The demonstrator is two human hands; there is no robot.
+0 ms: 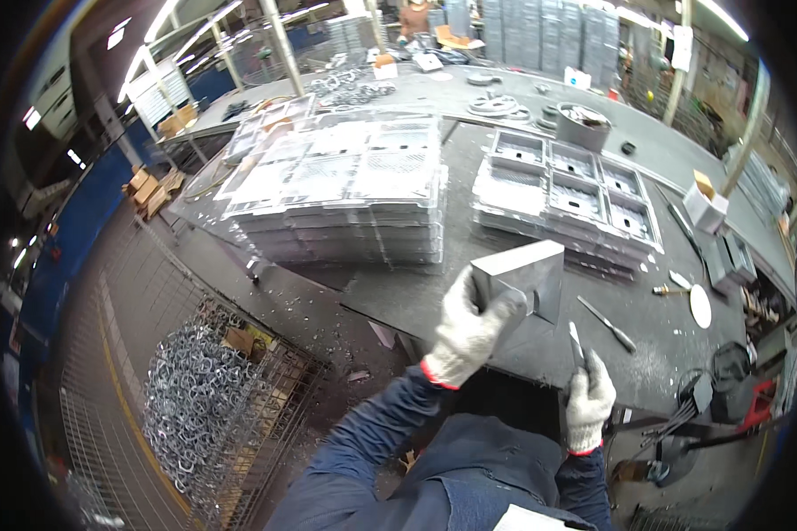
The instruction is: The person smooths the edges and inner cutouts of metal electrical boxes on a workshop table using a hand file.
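Left hand (463, 329) gripping metal part (547, 276), right hand (591, 403) clasping tool (576, 342) — tray stacks (341, 232) beyond (second tool (607, 325) nearby)

My left hand (471, 329) high, my right hand (591, 403) lower

My navy-sleeved left forearm (383, 411) slants up and rightward, its white-gloved fingers (458, 290) bent in a grip, the thumb (507, 307) smudged grey. My right forearm (584, 485) rises nearly upright, short in view, the gloved fingers curled. Both my hands are apart.
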